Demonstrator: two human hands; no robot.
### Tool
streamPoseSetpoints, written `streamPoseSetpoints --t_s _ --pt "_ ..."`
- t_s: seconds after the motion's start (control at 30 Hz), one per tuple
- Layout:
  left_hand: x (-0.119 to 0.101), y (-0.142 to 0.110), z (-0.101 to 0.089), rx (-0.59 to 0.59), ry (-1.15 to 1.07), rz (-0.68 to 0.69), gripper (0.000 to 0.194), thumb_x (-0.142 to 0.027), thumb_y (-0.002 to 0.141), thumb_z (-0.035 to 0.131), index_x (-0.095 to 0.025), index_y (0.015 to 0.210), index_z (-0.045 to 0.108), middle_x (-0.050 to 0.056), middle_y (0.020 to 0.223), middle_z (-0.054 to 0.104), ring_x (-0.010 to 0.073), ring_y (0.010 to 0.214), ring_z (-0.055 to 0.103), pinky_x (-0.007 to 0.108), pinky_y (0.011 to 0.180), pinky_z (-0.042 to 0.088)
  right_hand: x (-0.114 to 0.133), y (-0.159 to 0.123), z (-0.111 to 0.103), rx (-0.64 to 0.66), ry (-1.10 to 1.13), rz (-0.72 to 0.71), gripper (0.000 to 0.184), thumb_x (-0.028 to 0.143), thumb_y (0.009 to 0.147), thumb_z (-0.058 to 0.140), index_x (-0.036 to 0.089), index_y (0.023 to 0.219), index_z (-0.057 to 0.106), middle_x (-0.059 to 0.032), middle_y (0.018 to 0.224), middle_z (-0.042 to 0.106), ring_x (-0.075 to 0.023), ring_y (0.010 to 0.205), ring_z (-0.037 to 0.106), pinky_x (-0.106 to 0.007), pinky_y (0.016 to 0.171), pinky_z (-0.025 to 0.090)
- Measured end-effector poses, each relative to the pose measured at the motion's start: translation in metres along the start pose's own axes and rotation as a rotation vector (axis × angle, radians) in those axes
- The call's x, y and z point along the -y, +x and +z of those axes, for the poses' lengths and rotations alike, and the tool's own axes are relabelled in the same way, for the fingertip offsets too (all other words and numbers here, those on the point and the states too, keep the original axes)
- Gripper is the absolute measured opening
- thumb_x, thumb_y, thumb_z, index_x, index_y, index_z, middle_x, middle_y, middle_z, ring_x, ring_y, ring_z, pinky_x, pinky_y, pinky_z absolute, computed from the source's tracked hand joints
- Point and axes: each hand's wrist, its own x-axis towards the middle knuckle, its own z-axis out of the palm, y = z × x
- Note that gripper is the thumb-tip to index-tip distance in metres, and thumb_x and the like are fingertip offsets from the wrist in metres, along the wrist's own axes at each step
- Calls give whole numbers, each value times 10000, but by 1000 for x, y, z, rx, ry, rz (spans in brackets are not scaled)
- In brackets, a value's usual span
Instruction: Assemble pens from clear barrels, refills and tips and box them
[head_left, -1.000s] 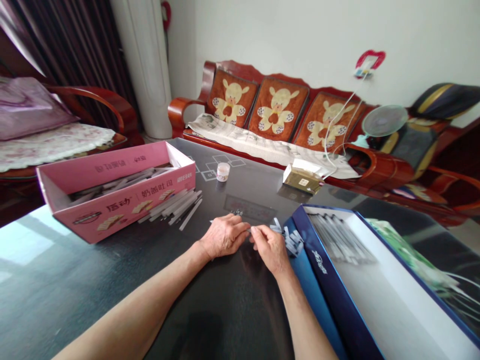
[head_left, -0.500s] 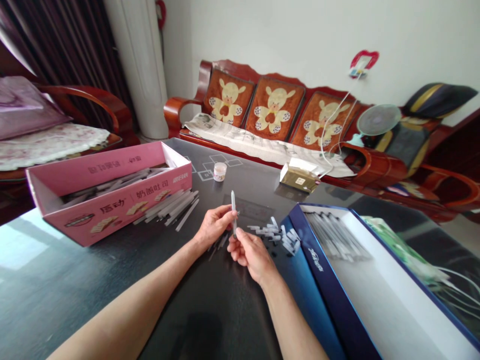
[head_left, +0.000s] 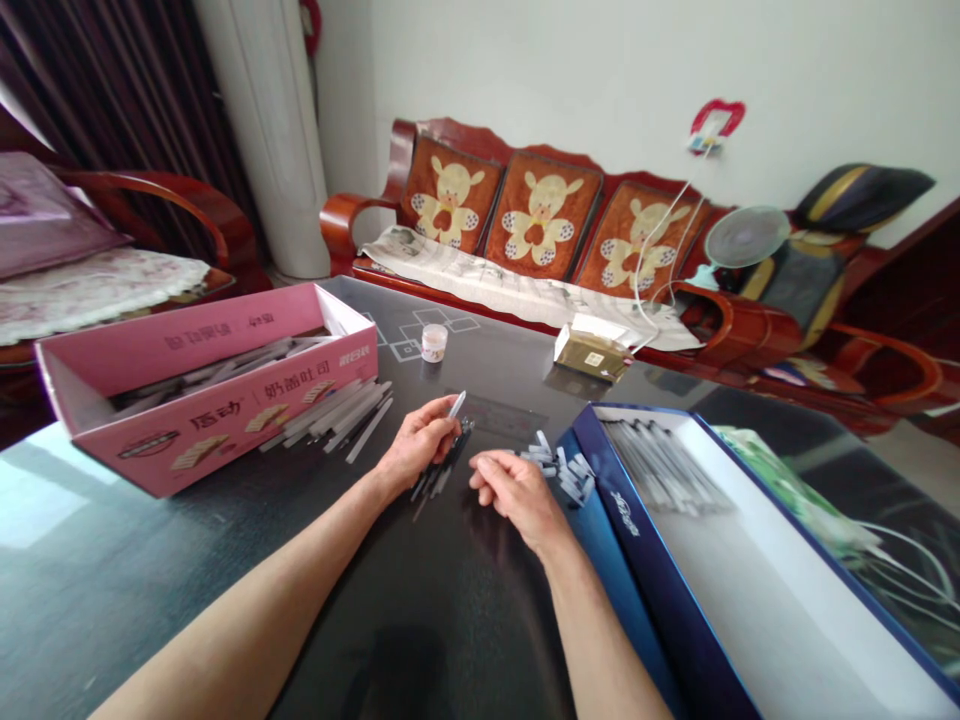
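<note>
My left hand [head_left: 418, 441] is closed around a translucent pen [head_left: 457, 404], whose tip pokes up past the thumb and index finger. Below that hand, thin dark pen refills [head_left: 433, 484] lie in a loose bunch on the table. To the right, my right hand [head_left: 519, 492] is apart from the pen, its thumb pressed to its curled fingers; whatever may be between them is hidden. Just beyond it is a pile of whitish pen caps [head_left: 574, 474]. A blue box [head_left: 611, 500] at right holds a row of pens [head_left: 664, 465].
A pink carton [head_left: 157, 455] with many translucent tubes stands at left, with more tubes [head_left: 341, 415] beside it. Further back on the dark table are a small round tub [head_left: 434, 344] and a tissue box [head_left: 592, 355]. A green plastic packet [head_left: 787, 490] lies right of the blue box.
My right hand has let go of the pen and moved slightly down and right. The pen stays in my left hand, now lower and tilted to the right.
</note>
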Motion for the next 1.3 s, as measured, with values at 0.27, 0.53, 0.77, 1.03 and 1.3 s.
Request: streamPoseSetpoints --t_s 0.27,0.53,0.77,1.03,1.3 --pt "10 -5 -7 -42 861 514 273 -313 922 442 -180 1069 631 59 915 677 165 841 638 251 760 491 -21 12 -60 -512 -646 -351 215 325 797 537 208 846 710 -67 916 692 -205 804 644 -335 779 495" --pt "19 -8 -6 -64 1048 584 229 -259 923 435 -189 1048 614 38 830 636 141 784 627 217 710 485 -27 11 -27 -349 -994 -493 266 210 853 523 212 1084 654 -78 1185 641 -266 1137 510 -454 1009 333" --pt "20 -10 -2 -1 1053 573 217 -234 907 452 -190 1039 619 33 816 632 139 733 622 222 667 481 -35 13 -20 -342 -1128 -388 238 194 873 512 224 1075 635 -78 1221 633 -323 1223 439 -600 1013 219" --pt "17 -12 -1 62 1035 616 235 -231 915 441 -179 1068 611 37 829 624 137 728 612 226 671 484 -26 17 -20 -451 -844 -591 180 217 907 481 183 1007 627 -96 1080 665 -229 1043 581 -413 936 405" --pt "13 -14 0 95 1000 668 270 -281 941 423 -194 1116 609 27 794 608 126 719 607 215 653 475 -16 15 -16 -395 -461 -587 235 244 936 423 187 1007 639 -72 961 656 -165 927 620 -285 839 489"
